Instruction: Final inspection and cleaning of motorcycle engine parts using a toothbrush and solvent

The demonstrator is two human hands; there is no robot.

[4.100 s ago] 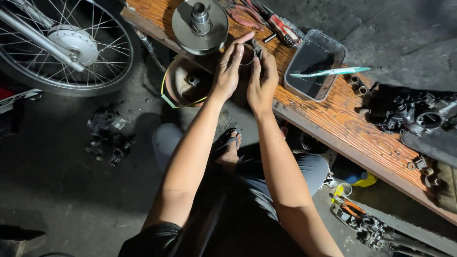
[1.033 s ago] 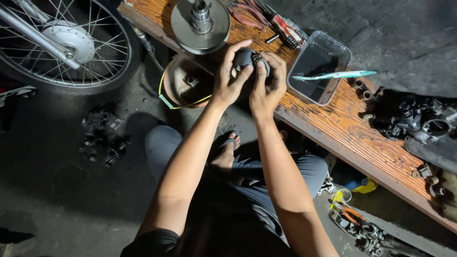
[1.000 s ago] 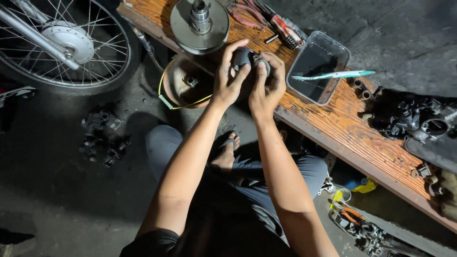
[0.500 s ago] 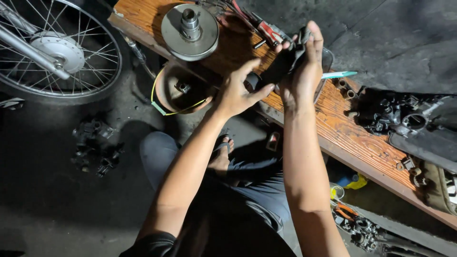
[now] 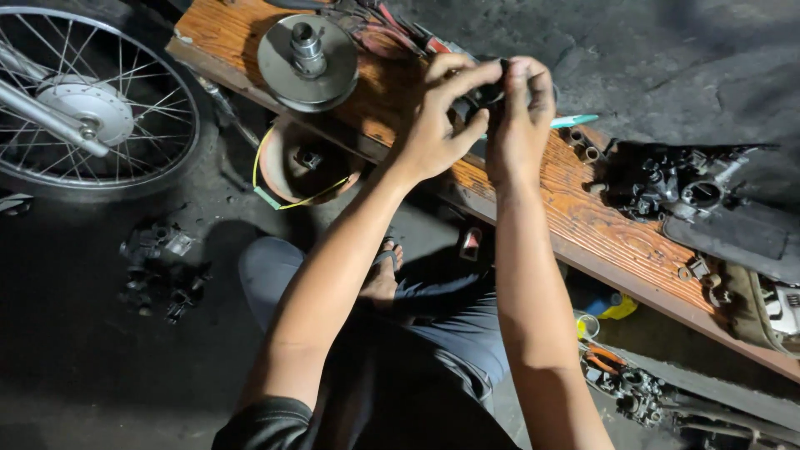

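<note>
Both hands meet over a small dark part (image 5: 481, 98), matte black and blocky, lifted above the bench. The left hand (image 5: 437, 117) curls round it from the near side, thumb under, fingers over the top; the right hand (image 5: 521, 112) closes on it from the other side with the fingertips pressed down onto it. Most of the part is hidden between the palms, so its exact shape cannot be told.

Directly under the grip lies the wooden plank (image 5: 583, 208), orange-brown with a strong wavy grain, its surface stained (oil, by the look of it). Left of the grip on the plank stands a round grey metal pulley disc (image 5: 307, 60) with a bright steel hub sticking up. Below that, off the plank's near edge, sits a rusty brown bowl-shaped drum (image 5: 302, 164) with a yellow-green band looped about it. Just right of the grip a teal pen-like tool (image 5: 573, 122) pokes out, and further right a greasy black cast engine piece (image 5: 671, 179) rests on the plank.

Far left of the hands stands a spoked wheel (image 5: 92, 108) with a dull silver hub. The floor (image 5: 100, 375) is dark, grimy concrete, with small black parts (image 5: 158, 271) scattered on it.
</note>
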